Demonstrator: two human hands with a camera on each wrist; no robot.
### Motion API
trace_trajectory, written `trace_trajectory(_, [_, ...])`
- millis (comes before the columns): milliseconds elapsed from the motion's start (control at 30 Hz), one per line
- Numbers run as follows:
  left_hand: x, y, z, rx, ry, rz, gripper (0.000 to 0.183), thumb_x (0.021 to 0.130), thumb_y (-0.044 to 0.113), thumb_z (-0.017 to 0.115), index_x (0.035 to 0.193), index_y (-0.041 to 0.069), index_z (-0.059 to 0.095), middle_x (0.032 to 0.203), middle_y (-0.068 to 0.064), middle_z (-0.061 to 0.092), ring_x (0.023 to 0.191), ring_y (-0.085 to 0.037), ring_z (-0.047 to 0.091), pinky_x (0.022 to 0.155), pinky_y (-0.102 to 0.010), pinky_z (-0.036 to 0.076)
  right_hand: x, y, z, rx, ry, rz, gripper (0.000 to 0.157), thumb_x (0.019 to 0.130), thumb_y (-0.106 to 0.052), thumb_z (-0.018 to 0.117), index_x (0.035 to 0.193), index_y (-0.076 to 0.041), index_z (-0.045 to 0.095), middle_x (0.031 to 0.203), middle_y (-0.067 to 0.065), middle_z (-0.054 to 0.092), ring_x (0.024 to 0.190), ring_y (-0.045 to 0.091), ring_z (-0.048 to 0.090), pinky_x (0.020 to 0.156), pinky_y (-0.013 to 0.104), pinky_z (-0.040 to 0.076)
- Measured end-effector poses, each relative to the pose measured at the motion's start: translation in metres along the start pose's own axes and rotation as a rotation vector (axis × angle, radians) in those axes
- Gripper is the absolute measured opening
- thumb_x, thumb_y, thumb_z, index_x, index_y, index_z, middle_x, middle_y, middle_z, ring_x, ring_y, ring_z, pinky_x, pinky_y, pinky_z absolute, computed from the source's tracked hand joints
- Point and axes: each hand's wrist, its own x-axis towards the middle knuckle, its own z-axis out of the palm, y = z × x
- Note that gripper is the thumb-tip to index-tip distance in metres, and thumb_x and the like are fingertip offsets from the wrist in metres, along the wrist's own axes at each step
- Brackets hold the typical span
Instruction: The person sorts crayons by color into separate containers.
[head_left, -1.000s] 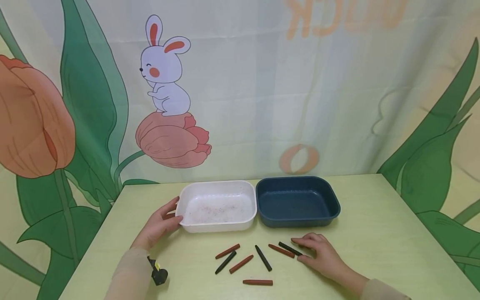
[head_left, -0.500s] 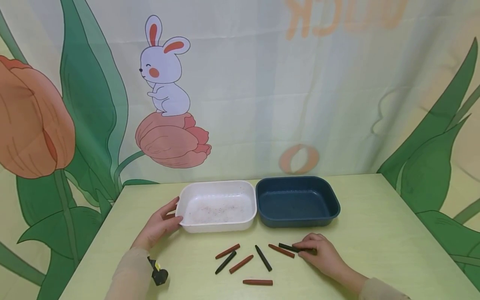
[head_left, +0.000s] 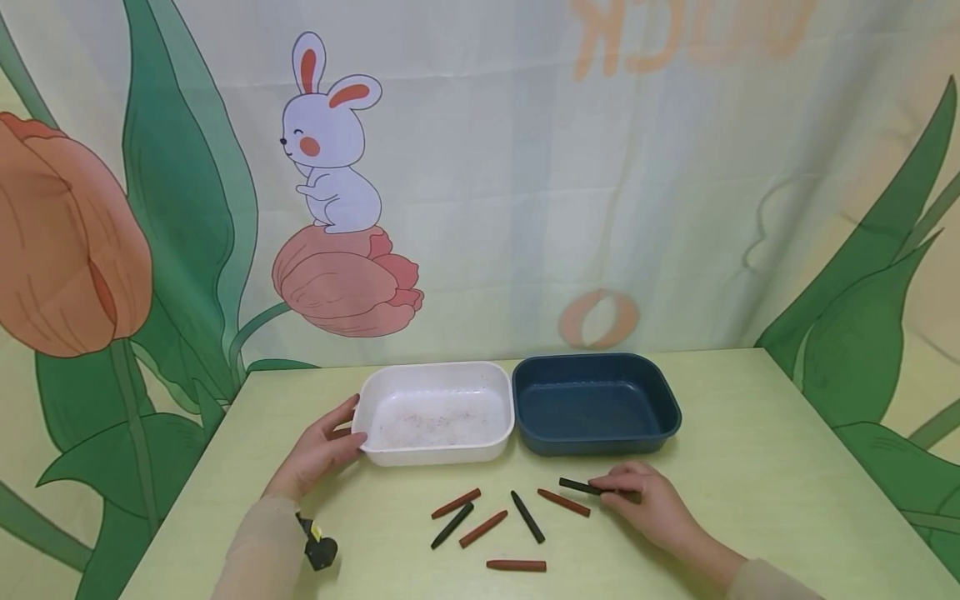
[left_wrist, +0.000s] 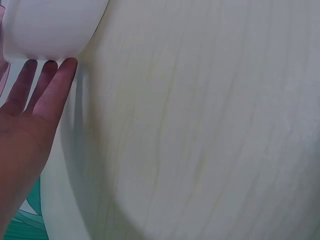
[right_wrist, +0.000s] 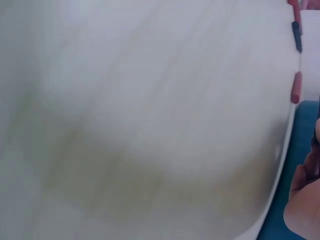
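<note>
In the head view my right hand (head_left: 648,504) pinches a black crayon (head_left: 576,485) between thumb and fingers, its free end pointing left. A reddish-brown crayon (head_left: 564,502) lies just below it. My left hand (head_left: 318,454) rests at the left end of a white plastic bin (head_left: 435,456), with the thumb at its front corner. The left wrist view shows straight fingers (left_wrist: 52,95) with their tips against the bin's wall. In the right wrist view, only part of my right hand (right_wrist: 306,207) shows at the right edge.
A dark blue bin (head_left: 600,446) stands to the right of the white one. Other loose crayons lie in front of both, including a black crayon (head_left: 528,517) and a reddish-brown crayon (head_left: 516,565). A small black object (head_left: 321,552) shows beside the left sleeve. A printed curtain (head_left: 487,167) hangs behind.
My right fingers have closed on the black crayon, which has turned and lifted slightly away from the reddish-brown one beside it. My left hand stays at the white bin.
</note>
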Motion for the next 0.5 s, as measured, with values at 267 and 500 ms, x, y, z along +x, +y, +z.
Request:
trace_trajectory(267, [0.000, 0.000, 0.000, -0.008, -0.005, 0.003, 0.081, 0.092, 0.023, 0.072, 0.158, 0.028, 0.025, 0.161, -0.010, 0.024, 0.139, -0.038, 0.036, 0.105, -0.044, 0.042, 0.008, -0.009, -0.003, 0.025, 0.057, -0.124, 0.029, 0.078, -0.001, 0.080, 0.102, -0.016, 0.080, 0.092, -0.013, 0.063, 0.086, 0.008, 0.053, 0.071, 0.026, 0.049])
trace_trajectory(500, [0.000, 0.001, 0.000, -0.018, -0.003, -0.004, 0.078, 0.093, 0.019, 0.071, 0.158, 0.027, 0.028, 0.161, -0.010, 0.025, 0.138, -0.038, 0.037, 0.104, -0.044, 0.043, 0.024, -0.024, -0.008, -0.055, 0.136, -0.235, 0.033, 0.073, 0.002, 0.082, 0.101, -0.015, 0.080, 0.091, -0.012, 0.062, 0.086, 0.010, 0.052, 0.071, 0.028, 0.048])
